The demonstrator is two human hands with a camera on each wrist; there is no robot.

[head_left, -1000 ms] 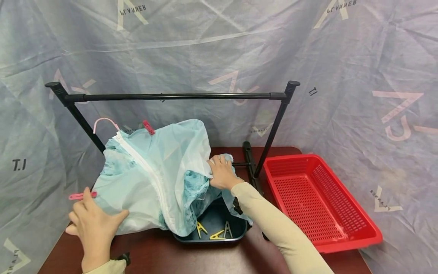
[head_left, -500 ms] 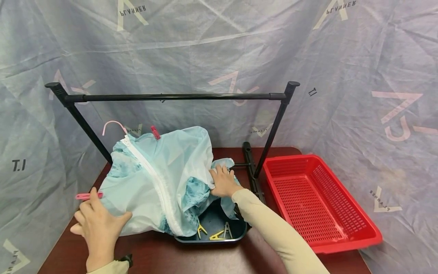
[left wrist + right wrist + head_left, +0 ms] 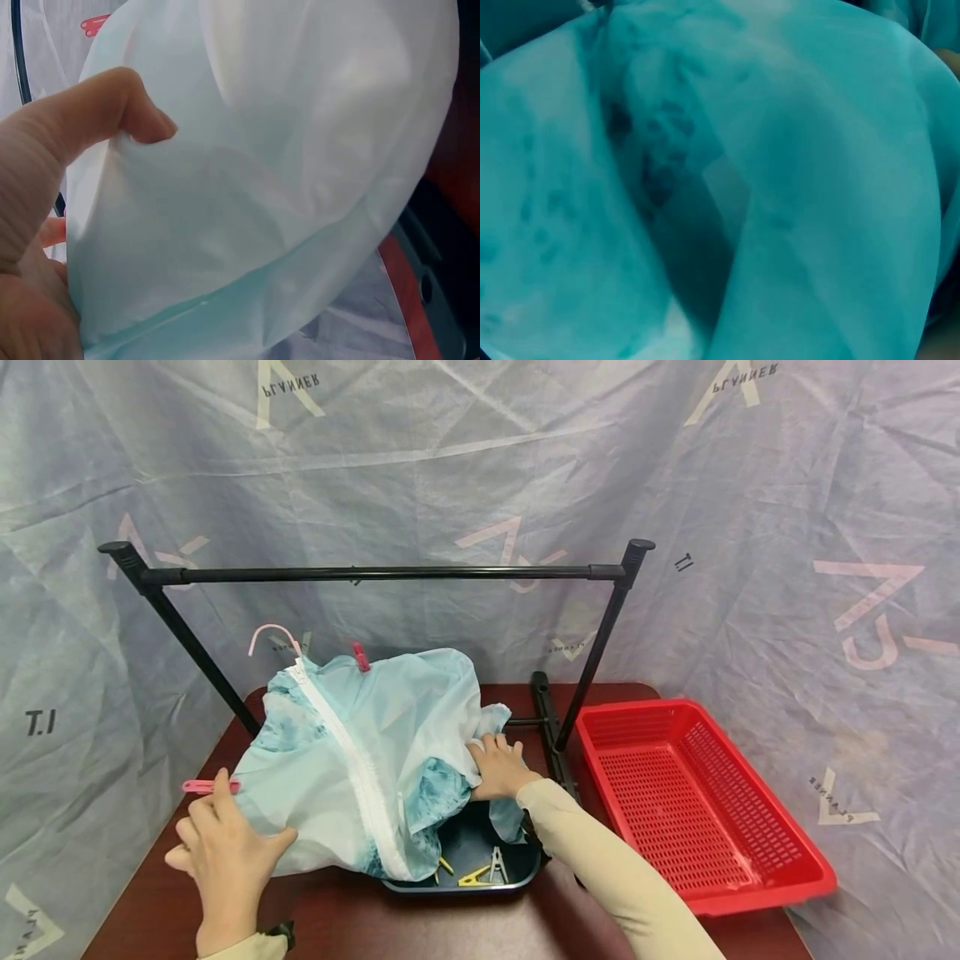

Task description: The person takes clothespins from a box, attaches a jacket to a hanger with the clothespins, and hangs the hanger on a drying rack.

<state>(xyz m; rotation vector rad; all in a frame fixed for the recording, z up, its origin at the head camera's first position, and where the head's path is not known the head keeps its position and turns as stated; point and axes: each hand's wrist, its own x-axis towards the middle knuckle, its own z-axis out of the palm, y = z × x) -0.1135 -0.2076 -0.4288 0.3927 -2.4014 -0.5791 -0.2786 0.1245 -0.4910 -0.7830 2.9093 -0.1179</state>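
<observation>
A light blue jacket (image 3: 330, 760) with a white zip and darker blue blotches is held up at a tilt above the table. The pink hook of a hanger (image 3: 274, 631) sticks out at its collar. One pink clothespin (image 3: 361, 657) sits on its upper edge; another pink clothespin (image 3: 211, 787) is at the left edge, by the fingers. My left hand (image 3: 228, 852) pinches the jacket's left side; the left wrist view shows the bent thumb pressing the cloth (image 3: 247, 195). My right hand (image 3: 498, 768) grips bunched cloth at the right side. Cloth fills the right wrist view, hiding most fingers.
A black rack with a crossbar (image 3: 390, 574) stands behind the jacket. Under the jacket a dark tray (image 3: 502, 887) holds yellow and grey clothespins (image 3: 474, 877). A red plastic basket (image 3: 675, 810) lies on the right of the brown table (image 3: 337, 918).
Both hands and the jacket have shifted to the right. The hanger hook and the upper clothespin have also sunk a little. More of the table's left side shows now.
</observation>
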